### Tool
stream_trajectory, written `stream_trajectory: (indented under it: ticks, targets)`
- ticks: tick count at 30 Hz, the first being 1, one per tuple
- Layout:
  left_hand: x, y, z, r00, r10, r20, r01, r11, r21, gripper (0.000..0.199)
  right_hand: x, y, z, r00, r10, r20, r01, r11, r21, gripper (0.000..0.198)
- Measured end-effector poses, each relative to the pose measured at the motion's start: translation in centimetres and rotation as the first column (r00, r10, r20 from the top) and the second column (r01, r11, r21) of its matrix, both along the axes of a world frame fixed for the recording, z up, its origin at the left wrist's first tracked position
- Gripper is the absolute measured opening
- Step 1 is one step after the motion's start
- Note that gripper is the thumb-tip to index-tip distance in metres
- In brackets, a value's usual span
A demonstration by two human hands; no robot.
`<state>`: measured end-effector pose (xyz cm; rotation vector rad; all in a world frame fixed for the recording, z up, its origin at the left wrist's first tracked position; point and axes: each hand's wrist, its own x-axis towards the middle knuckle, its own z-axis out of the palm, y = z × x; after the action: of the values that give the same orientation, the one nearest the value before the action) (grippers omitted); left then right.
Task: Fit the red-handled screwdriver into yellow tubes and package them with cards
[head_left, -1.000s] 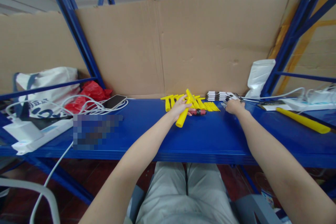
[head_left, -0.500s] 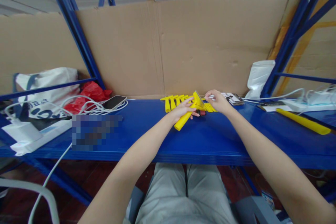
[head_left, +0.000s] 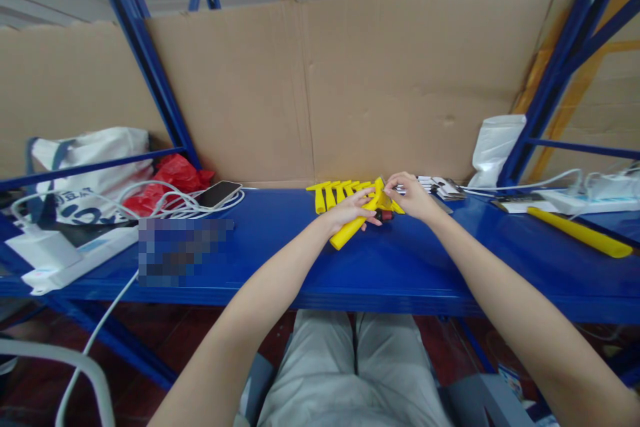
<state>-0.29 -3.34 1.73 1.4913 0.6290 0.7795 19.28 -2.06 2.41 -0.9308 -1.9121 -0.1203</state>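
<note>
Brown cardboard [head_left: 310, 93] stands along the back edge of a blue metal table [head_left: 280, 247]. Toward that edge, the left hand [head_left: 350, 209] clasps a yellow T-shaped plastic tool [head_left: 345, 235]; the right hand [head_left: 409, 195] meets its head, grip too small to tell.

On the blue table [head_left: 280, 223], I see room to pass between the left forearm [head_left: 270, 283] and the right forearm [head_left: 473, 257]. Past the left hand [head_left: 350, 210], a row of yellow pieces [head_left: 330, 199] gets in the way, and the tall cardboard [head_left: 400, 80] walls off the back.
</note>
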Motion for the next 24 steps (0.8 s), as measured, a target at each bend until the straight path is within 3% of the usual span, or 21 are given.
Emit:
stream_trajectory:
  ticks: [5, 11, 18, 24]
  targets:
    - [0.0, 0.1, -0.1, 0.999, -0.032, 0.004, 0.032, 0.999, -0.003, 0.079, -0.4, -0.3, 0.0, 1.000, 0.000, -0.022, 0.000, 1.000, 0.001, 0.009]
    - [-0.1, 0.2, -0.1, 0.998, -0.056, 0.018, 0.056, 0.998, 0.002, 0.082, -0.5, 0.2, -0.4, 0.995, -0.031, -0.096, 0.023, 0.996, -0.086, 0.009]
    - [-0.3, 0.2, 0.2, 0.994, -0.096, 0.042, 0.096, 0.995, -0.004, 0.083, -0.6, 0.6, -1.1, 0.973, -0.078, -0.218, 0.026, 0.972, -0.233, 0.032]
    - [0.2, -0.2, 0.4, 0.990, -0.058, 0.129, 0.063, 0.997, -0.042, 0.080, -0.6, 0.9, -1.3, 0.968, -0.221, -0.118, 0.183, 0.945, -0.271, 0.040]
